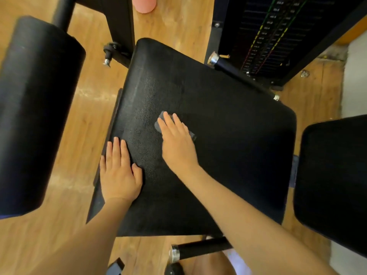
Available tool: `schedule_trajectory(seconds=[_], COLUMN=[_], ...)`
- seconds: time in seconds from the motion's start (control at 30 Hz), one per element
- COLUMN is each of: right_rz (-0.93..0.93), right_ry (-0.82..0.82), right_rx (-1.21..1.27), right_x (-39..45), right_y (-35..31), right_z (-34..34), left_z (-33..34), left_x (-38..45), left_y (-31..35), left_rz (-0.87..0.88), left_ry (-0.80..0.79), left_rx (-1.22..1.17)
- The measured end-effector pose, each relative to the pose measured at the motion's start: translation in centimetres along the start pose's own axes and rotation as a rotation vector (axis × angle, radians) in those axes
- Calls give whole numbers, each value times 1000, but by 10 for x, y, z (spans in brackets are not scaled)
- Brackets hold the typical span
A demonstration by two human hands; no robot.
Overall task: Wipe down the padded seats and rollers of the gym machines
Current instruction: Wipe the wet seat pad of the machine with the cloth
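Note:
A wide black padded seat (228, 135) fills the middle of the view. My right hand (177, 141) lies flat on it, fingers straight, pressing a small grey cloth (161, 121) that peeks out under the fingertips and on the right of the palm. At the seat's left edge my left hand (119, 171) rests flat on the pad, fingers straight and together. A big black padded roller (33, 108) stands to the left of the seat. Another black pad (333, 185) sits at the right edge.
The weight stack (274, 36) with coloured markings stands behind the seat at the upper right. Black handles with chrome caps stick out near the seat's back (213, 59) and front (175, 253). A pink object (145, 4) is at the top. Wooden floor (83, 120) lies around.

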State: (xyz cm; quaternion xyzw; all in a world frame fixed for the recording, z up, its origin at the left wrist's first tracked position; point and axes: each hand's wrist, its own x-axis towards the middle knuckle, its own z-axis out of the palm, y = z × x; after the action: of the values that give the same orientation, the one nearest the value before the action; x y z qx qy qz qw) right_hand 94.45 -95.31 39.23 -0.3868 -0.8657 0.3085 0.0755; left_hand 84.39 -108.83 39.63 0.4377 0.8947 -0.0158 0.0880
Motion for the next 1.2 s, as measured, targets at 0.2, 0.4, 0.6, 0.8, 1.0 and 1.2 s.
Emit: schedule_trajectory(seconds=[0.2,0.4,0.6,0.8,1.0,1.2], right_rz=[300,762,540,-285,-619,-537], right_ry=[130,320,331,-27,-173,-118], right_rx=[-124,10,28,-30,-232,-273], right_x=[-48,-56,-1,26,9,-3], right_y=[116,126,21,-37,24,35], right_z=[-36,-43,1,22,-6,-6], left_z=[2,2,2,3,3,4], left_x=[0,0,0,1,-1,0], left_y=[-1,-1,-2,-4,-4,-5], left_rz=[-5,-4,-2,0,3,-3], left_ry=[16,21,15,-5,1,-4], left_rx=[-10,-8,-4,7,-8,2])
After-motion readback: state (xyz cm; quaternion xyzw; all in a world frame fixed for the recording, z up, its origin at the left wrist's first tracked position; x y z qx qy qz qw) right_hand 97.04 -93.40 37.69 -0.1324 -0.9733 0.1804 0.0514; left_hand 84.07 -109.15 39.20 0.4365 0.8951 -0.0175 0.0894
